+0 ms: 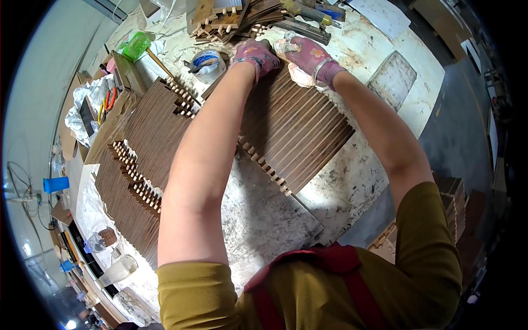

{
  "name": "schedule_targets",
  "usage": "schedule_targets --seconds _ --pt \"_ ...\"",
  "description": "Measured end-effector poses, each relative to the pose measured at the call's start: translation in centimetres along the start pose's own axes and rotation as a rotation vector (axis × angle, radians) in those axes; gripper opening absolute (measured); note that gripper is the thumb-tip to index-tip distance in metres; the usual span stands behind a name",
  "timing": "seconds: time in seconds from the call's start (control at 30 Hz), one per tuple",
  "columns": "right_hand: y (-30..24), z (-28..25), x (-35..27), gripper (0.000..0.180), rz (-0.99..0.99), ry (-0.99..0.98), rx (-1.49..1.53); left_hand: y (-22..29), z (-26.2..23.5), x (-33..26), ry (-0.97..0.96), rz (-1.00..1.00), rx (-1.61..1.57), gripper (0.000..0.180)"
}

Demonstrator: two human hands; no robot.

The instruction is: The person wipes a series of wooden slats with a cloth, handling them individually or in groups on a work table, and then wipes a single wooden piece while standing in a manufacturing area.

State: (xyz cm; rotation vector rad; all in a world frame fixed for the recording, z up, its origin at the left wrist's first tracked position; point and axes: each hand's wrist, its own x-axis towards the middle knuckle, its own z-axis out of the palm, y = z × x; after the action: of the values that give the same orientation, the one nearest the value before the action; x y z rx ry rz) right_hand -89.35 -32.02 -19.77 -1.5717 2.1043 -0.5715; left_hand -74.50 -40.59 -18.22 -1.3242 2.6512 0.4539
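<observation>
A row of dark wooden slats (297, 129) with pale tenon ends lies side by side on the stained workbench (258, 220). Both hands wear pink flowered gloves. My left hand (256, 54) presses down on the far end of the slats, fingers curled. My right hand (309, 54) sits beside it at the far edge, closed on a crumpled pale cloth (301, 76) that touches the slats. My forearms cover part of the row.
More slat stacks (144, 159) lie to the left. A tape roll (207, 61), a green bottle (136, 44) and wood offcuts (231, 19) sit at the far side. A blue cup (55, 183) stands far left. Boxes (454, 206) stand right of the bench.
</observation>
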Motion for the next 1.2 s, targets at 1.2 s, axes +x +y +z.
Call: schedule_targets --seconds 1.2 --pt "-2.0 -1.5 -4.7 0.04 -0.206 0.049 -0.294 -3.2 1.3 -15.5 0.315 0.112 -0.213 0.037"
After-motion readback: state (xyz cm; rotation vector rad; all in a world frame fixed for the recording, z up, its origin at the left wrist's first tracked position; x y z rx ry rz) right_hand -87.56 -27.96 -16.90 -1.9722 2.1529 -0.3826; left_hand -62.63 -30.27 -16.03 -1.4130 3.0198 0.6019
